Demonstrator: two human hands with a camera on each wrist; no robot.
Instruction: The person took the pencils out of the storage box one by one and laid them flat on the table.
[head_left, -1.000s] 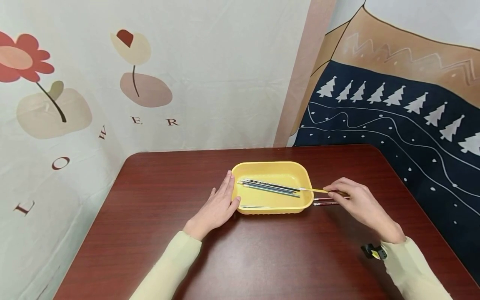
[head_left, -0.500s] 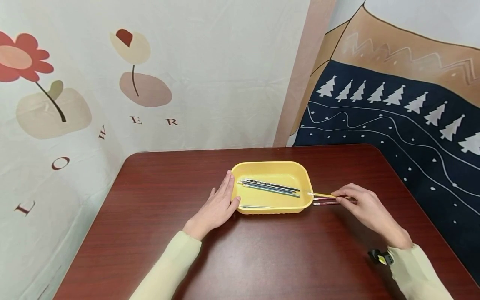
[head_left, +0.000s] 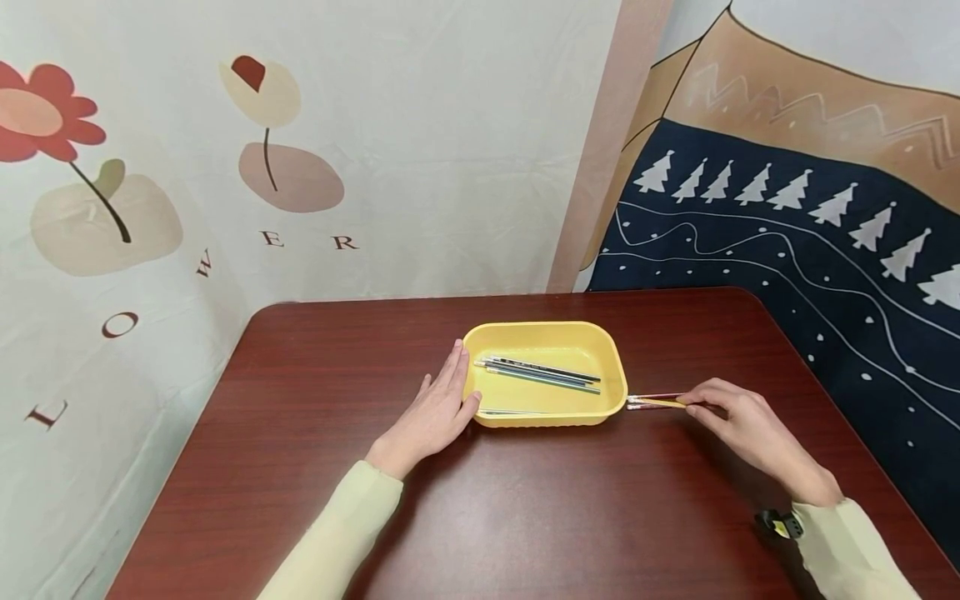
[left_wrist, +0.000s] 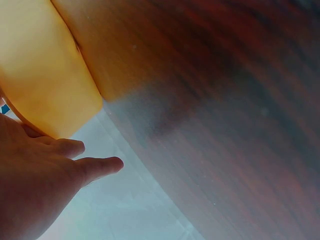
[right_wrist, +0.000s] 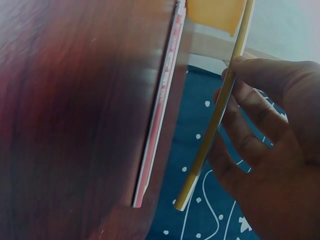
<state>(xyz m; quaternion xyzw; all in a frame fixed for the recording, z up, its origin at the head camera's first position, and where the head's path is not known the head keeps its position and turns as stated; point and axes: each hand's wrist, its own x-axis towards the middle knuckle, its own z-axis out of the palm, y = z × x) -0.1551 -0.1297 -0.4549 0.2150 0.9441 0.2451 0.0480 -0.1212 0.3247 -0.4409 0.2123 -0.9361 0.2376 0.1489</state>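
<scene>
A yellow plastic tray [head_left: 543, 337] stands on the table, with several dark and green pencils [head_left: 542, 377] lying in it. My left hand [head_left: 429, 419] rests on the tray's left rim with fingers straight; the left wrist view shows its thumb and fingers beside the tray wall [left_wrist: 47, 75]. My right hand [head_left: 746, 425], to the right of the tray, pinches a yellow pencil [right_wrist: 207, 135] between thumb and fingers. In the right wrist view this pencil hangs above the tabletop. Red pencils [right_wrist: 161, 107] lie on the table beneath it, their white-tipped ends at the tray's right side.
The dark red-brown table [head_left: 517, 508] runs back to a pale wall hanging [head_left: 450, 167] with printed flowers. At the right, a navy hanging [head_left: 720, 250] with white trees borders the table edge. A thin pencil [head_left: 513, 412] lies along the tray's near inner side.
My right hand has drawn the yellow pencil rightward and toward me, from over the tray's right rim to above the red pencils. The left hand and tray have stayed put.
</scene>
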